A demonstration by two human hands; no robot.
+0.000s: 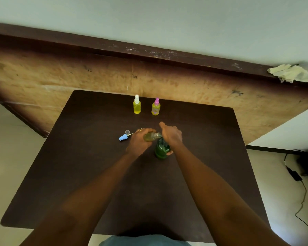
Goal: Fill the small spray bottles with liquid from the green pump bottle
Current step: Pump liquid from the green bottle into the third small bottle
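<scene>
While the left grip (140,141) curls round an uncapped small spray bottle (150,136), tipped sideways with its neck at the spout of the green pump bottle (161,150), the right grip (171,134) wraps over that bottle's pump head, mid-desk (96,174). A blue spray top (123,137) lies just left. A white-topped spray bottle (137,105) and a pink-topped spray bottle (156,107), both holding yellow liquid, stand upright near the far edge.
</scene>
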